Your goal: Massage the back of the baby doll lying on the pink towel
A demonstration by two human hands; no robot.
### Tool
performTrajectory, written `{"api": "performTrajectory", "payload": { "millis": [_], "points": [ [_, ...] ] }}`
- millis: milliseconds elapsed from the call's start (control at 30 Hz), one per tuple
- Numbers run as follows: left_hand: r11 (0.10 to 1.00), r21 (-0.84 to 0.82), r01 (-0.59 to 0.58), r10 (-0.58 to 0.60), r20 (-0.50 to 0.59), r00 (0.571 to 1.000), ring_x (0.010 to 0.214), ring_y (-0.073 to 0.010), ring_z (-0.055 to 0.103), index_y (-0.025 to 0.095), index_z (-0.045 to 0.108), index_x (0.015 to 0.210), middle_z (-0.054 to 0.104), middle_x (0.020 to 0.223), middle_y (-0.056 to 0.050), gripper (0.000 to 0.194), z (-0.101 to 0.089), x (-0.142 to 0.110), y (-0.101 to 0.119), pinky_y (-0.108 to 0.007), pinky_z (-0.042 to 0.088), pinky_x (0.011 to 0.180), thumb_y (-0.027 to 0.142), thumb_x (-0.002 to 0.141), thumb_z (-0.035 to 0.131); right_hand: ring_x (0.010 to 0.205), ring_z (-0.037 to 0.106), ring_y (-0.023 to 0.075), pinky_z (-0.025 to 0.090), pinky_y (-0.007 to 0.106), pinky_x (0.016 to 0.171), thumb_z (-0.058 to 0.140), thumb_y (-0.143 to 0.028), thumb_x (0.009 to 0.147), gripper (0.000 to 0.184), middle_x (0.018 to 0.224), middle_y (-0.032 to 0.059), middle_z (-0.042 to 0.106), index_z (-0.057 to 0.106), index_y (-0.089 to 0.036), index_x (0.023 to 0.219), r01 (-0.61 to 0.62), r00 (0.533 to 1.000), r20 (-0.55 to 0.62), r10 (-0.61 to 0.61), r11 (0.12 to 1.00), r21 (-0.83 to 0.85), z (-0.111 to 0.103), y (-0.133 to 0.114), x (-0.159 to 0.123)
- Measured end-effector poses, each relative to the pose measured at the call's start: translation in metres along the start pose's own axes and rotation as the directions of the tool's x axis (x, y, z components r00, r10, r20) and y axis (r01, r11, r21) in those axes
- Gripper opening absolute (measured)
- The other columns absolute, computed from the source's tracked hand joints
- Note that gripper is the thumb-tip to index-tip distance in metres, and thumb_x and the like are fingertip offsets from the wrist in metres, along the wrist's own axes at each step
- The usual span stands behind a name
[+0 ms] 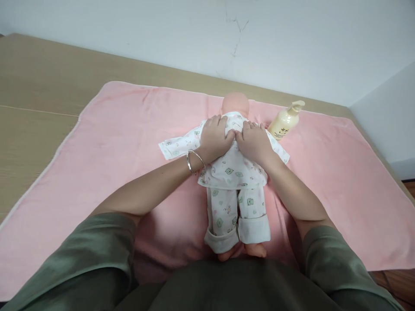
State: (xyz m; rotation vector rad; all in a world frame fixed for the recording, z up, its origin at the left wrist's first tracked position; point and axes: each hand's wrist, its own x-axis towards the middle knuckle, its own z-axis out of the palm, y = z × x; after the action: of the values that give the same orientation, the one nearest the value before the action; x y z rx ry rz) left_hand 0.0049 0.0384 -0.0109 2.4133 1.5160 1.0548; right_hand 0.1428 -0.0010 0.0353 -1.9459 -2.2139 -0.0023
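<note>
A baby doll [235, 172] in white printed pyjamas lies on a pink towel [129, 142], head away from me, feet near my body. My left hand [214, 139] rests flat on the doll's upper left side, fingers stretched over the shoulder. A silver bangle [195, 160] circles that wrist. My right hand [254, 141] lies flat on the doll's upper right side, thumb next to my left thumb at the middle. Both hands press on the clothing and hold nothing.
A cream pump bottle [285, 121] lies tilted on the towel just right of the doll's head. The towel covers a wooden table [39, 86]. A white wall [292, 39] runs behind, close to the table's far edge.
</note>
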Motion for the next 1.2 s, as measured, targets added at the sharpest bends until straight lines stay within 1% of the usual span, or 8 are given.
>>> {"api": "performTrajectory", "payload": {
  "millis": [167,267,367,467,567,700,933,1200],
  "points": [
    [0.992,0.032,-0.121,0.121,-0.007,0.993,0.106,-0.0336,0.059,0.015,0.062,0.103,0.066,0.106,-0.016,0.03,-0.007,-0.005,0.003,-0.052,0.045,0.098,0.028,0.091,0.038,0.132,0.043,0.0335,0.025,0.056,0.115,0.034,-0.038,0.103,0.045,0.135,0.0197,0.053,0.052,-0.006,0.129,-0.036,0.999,-0.012,0.038,0.986,0.164,0.007,0.013,0.016],
    [0.998,0.002,-0.065,0.065,-0.007,0.998,0.109,-0.0332,0.058,0.015,0.061,0.107,0.065,0.11,-0.016,0.03,-0.006,-0.001,-0.001,-0.051,0.046,0.099,0.03,0.089,0.043,0.132,0.043,0.0339,0.022,0.055,0.116,0.035,-0.037,0.103,0.045,0.132,0.0207,0.055,0.053,-0.005,0.128,-0.045,0.999,-0.019,0.047,0.991,0.122,0.006,0.01,0.013],
    [1.0,-0.018,-0.016,0.017,0.062,0.998,0.109,-0.0344,0.059,0.011,0.06,0.112,0.066,0.111,-0.018,0.036,-0.004,0.004,-0.005,-0.052,0.047,0.098,0.034,0.087,0.046,0.123,0.051,0.0348,0.018,0.054,0.118,0.035,-0.031,0.103,0.04,0.12,0.0221,0.061,0.059,-0.003,0.118,-0.019,0.999,-0.034,0.019,1.0,0.02,0.001,0.001,0.002],
    [0.996,0.013,-0.085,0.084,0.072,0.994,0.106,-0.0341,0.06,0.011,0.062,0.106,0.067,0.105,-0.018,0.033,-0.003,0.005,-0.005,-0.051,0.048,0.098,0.032,0.088,0.044,0.117,0.056,0.0343,0.014,0.056,0.119,0.035,-0.03,0.104,0.038,0.113,0.0206,0.064,0.062,-0.004,0.113,0.005,0.999,-0.05,-0.005,1.0,-0.006,-0.001,0.002,0.0],
    [0.99,0.031,-0.137,0.137,0.003,0.991,0.107,-0.0316,0.061,0.015,0.063,0.101,0.068,0.105,-0.015,0.028,-0.004,0.001,-0.002,-0.049,0.049,0.098,0.029,0.09,0.041,0.117,0.055,0.034,0.015,0.061,0.117,0.037,-0.04,0.104,0.041,0.117,0.0175,0.064,0.062,-0.01,0.115,-0.019,0.999,-0.027,0.022,0.994,0.112,0.003,0.016,0.01],
    [0.999,0.017,-0.048,0.048,-0.002,0.999,0.108,-0.031,0.061,0.015,0.064,0.102,0.068,0.108,-0.015,0.028,-0.003,0.002,-0.001,-0.047,0.05,0.097,0.029,0.087,0.045,0.126,0.048,0.0344,0.017,0.063,0.116,0.04,-0.046,0.103,0.048,0.131,0.0185,0.057,0.055,-0.01,0.131,-0.058,0.998,0.026,0.054,0.98,0.19,0.007,0.022,0.016],
    [1.0,-0.021,-0.006,0.008,0.09,0.996,0.117,-0.0326,0.058,0.006,0.058,0.124,0.065,0.122,-0.019,0.047,0.002,0.009,-0.009,-0.049,0.044,0.106,0.028,0.085,0.042,0.126,0.046,0.0353,0.016,0.059,0.118,0.039,-0.031,0.102,0.043,0.13,0.0221,0.056,0.053,-0.002,0.131,0.012,1.0,-0.026,-0.012,1.0,0.009,0.001,0.001,-0.001],
    [0.999,-0.018,0.026,-0.024,0.107,0.994,0.123,-0.0311,0.055,0.007,0.055,0.132,0.062,0.13,-0.017,0.051,-0.002,0.006,-0.004,-0.046,0.04,0.111,0.029,0.089,0.04,0.139,0.034,0.0319,0.009,0.064,0.118,0.039,-0.047,0.102,0.061,0.148,0.0169,0.041,0.039,-0.007,0.147,-0.034,0.999,0.041,0.027,0.985,0.171,0.007,0.021,0.013]
  ]
}}
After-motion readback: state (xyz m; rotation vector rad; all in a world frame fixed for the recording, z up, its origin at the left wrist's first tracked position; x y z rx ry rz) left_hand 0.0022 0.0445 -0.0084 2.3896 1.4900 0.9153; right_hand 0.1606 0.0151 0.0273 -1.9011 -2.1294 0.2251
